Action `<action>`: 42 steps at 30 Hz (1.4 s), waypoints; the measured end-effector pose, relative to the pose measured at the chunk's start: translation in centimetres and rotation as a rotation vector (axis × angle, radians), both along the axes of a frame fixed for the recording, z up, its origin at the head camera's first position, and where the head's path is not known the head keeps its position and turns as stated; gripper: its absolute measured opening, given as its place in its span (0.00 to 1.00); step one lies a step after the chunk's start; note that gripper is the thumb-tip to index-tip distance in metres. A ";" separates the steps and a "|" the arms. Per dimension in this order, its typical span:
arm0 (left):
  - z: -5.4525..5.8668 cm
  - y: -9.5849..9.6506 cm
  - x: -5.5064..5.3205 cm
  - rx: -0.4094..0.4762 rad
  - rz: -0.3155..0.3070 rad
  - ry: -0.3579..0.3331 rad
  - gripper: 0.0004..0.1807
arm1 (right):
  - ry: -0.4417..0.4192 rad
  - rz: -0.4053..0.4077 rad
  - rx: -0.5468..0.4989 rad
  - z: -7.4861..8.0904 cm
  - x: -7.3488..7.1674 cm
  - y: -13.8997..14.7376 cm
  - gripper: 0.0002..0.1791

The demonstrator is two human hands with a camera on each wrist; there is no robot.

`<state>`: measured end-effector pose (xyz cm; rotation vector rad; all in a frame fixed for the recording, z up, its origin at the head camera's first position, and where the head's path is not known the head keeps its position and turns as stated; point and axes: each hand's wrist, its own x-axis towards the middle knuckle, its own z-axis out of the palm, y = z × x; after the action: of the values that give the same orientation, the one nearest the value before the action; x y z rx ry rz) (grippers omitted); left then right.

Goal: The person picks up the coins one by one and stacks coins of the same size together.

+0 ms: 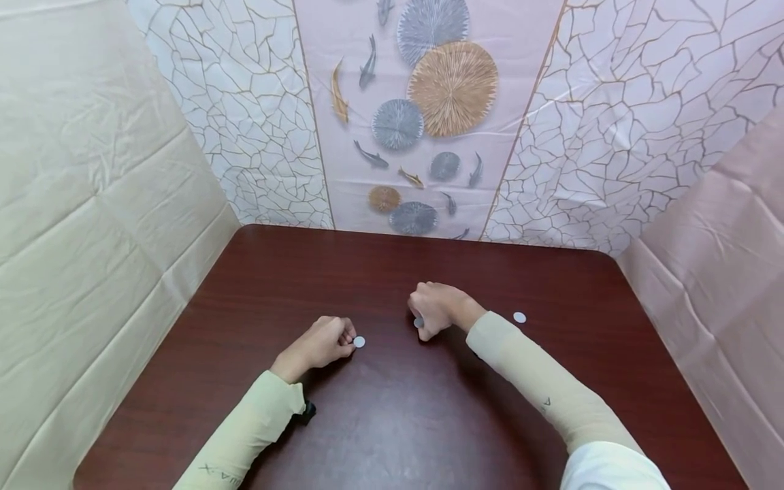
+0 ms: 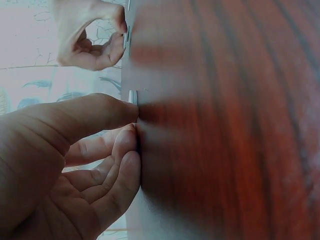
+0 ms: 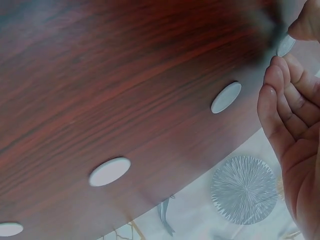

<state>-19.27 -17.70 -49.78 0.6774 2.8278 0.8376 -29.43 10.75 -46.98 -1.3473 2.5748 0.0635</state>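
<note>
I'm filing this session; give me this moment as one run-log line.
left hand: at white disc, grip unclear | right hand: pinches second disc | tabletop: loose discs lying flat

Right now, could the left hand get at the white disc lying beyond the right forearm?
Probably not directly: the right hand and sleeved forearm lie between the left hand and that white disc. It would likely have to reach over or around that arm.
</note>
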 end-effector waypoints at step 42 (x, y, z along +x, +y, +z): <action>0.3 0.4 0.1 -0.006 -0.010 -0.011 0.03 | -0.087 -0.179 -0.162 -0.1 5.7 13.2 0.09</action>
<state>-19.13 -17.31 -49.48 0.6836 2.8134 0.8283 -23.68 23.92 -47.06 -1.1355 2.6608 -0.2342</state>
